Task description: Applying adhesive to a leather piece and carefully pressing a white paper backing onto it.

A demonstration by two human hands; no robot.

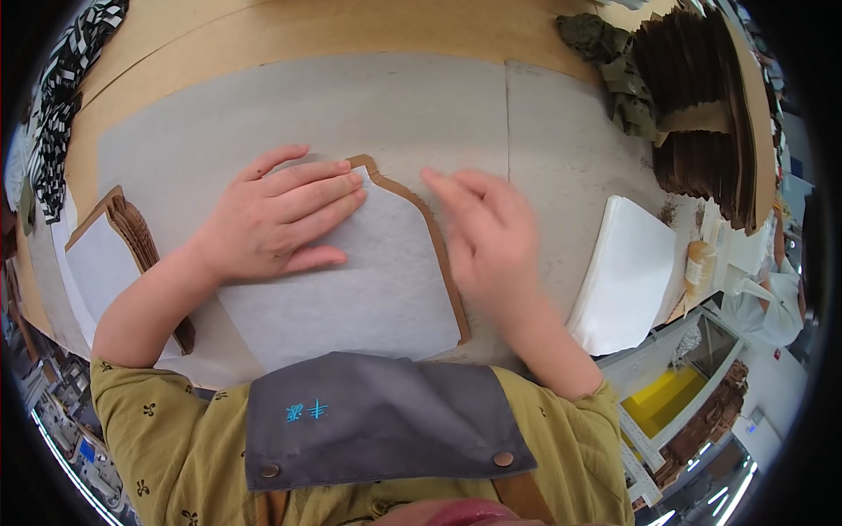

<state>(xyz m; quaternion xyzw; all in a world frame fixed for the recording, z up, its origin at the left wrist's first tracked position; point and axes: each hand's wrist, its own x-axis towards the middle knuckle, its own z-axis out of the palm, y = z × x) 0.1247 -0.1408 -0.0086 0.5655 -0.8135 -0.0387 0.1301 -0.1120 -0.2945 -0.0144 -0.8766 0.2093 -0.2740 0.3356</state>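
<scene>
My left hand (281, 206) lies spread on a white sheet (351, 298), pressing near its upper corner. Under the sheet is a brown piece (452, 298) with a curved edge showing along the top and right. My right hand (482, 232), blurred, hovers just right of that edge with its fingers curled closed; whether it holds anything cannot be made out. A stack of white sheets (623, 272) lies to its right. At the left, beside my forearm, sits a stack of brown pieces (132, 230) with a white sheet on top.
The grey work surface (438, 105) lies on a tan table (263, 26). A tall stack of dark brown pieces (693, 167) and olive cloth (596, 61) stand back right, near a bottle (700, 267). Patterned fabric (61, 105) hangs at left. An open cart (667, 394) is lower right.
</scene>
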